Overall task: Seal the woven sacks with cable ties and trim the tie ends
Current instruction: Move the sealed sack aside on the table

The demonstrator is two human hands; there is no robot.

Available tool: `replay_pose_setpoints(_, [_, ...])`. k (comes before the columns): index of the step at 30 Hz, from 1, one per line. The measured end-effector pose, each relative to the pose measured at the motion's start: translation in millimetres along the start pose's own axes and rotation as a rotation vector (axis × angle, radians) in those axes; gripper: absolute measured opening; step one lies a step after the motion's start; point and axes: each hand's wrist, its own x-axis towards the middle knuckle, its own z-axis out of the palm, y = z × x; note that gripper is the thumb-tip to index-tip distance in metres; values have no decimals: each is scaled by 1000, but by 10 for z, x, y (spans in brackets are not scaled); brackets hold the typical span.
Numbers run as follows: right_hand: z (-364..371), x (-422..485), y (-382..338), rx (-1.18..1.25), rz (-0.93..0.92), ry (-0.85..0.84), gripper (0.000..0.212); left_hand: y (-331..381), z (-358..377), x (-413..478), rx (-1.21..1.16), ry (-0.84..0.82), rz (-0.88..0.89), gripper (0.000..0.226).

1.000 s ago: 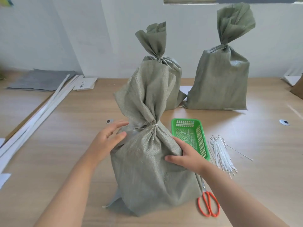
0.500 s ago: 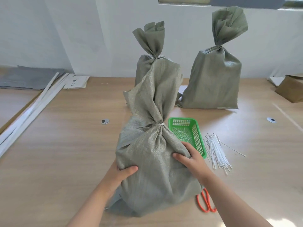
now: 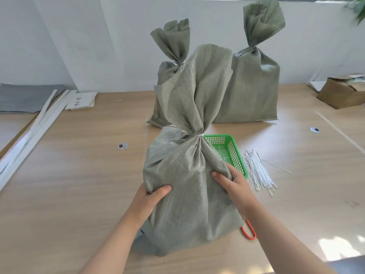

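A grey-green woven sack (image 3: 187,194) stands in front of me on the wooden table, its neck cinched by a white cable tie (image 3: 198,134). My left hand (image 3: 150,196) grips the sack's left side, thumb on the front. My right hand (image 3: 232,181) grips its right side the same way. Two more tied sacks stand behind, one at the back centre (image 3: 169,72), one at the back right (image 3: 254,91). A bundle of white cable ties (image 3: 258,173) lies to the right. Orange scissor handles (image 3: 249,232) show from behind the sack.
A green mesh basket (image 3: 232,149) with cut tie ends sits right behind the near sack. White strips (image 3: 33,131) and a grey sheet (image 3: 25,97) lie far left. A cardboard box (image 3: 343,91) sits at the far right.
My left hand has dropped from the sack's neck to its lower left side. Both hands now hold the sack's body, and the sack has shifted slightly.
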Motion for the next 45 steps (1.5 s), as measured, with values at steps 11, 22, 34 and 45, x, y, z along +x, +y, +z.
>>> replay_pose_setpoints(11, [-252,-92,-383,34,-96,-114,17,418,316,-220,18,81,68,64])
replay_pose_setpoints(22, [-1635,-121,-817,4,-140,-174,9,644,1720,-295,-37,172,102,64])
replay_pose_setpoints(34, [-2937,-24,-1109,-32,-102,61,14,923,2972,379,-25,-50,96,76])
replay_pose_setpoints(45, [-4308,289,-937,-62,-113,130,31,850,4302,864,13,-81,130,39])
